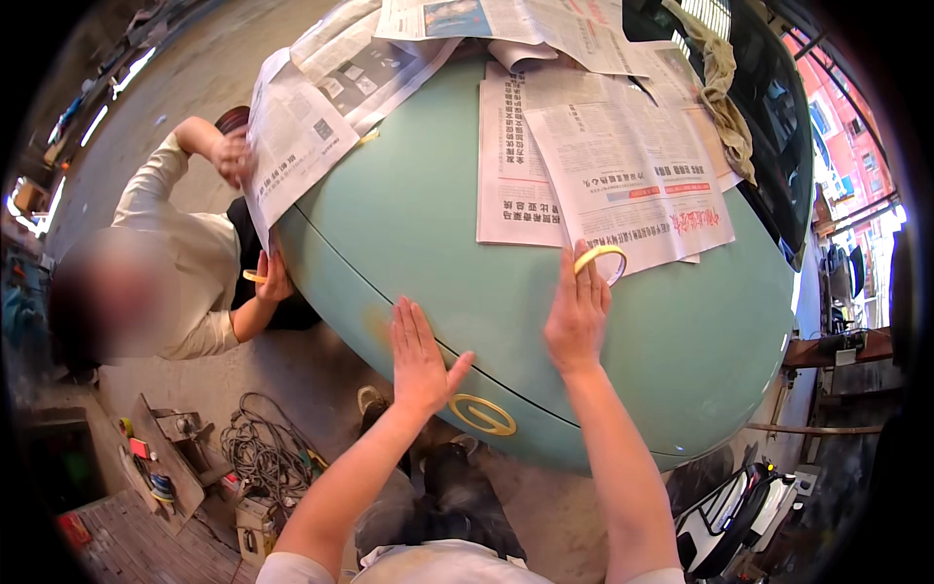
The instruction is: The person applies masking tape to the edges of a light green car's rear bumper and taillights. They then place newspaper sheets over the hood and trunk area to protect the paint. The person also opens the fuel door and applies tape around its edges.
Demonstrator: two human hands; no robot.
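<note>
My left hand (420,355) lies flat on the pale green car hood (389,224), fingers stretched and thumb spread, across the dark seam near its front edge. Just below it, a yellow oval emblem (483,415) sits on the car's nose. My right hand (578,316) has a roll of yellow masking tape (600,255) at its fingers, hooked round or held by them. Those fingers reach the lower edge of a newspaper sheet (632,185) spread on the hood. A second printed sheet (516,161) lies partly under it.
At the left, a co-worker (185,224) holds another newspaper sheet (302,136) along the hood's edge, with a tape roll (255,277) at one hand. A rag (722,83) hangs by the windshield. On the floor are coiled cables (268,443), tools and a wooden board (161,467).
</note>
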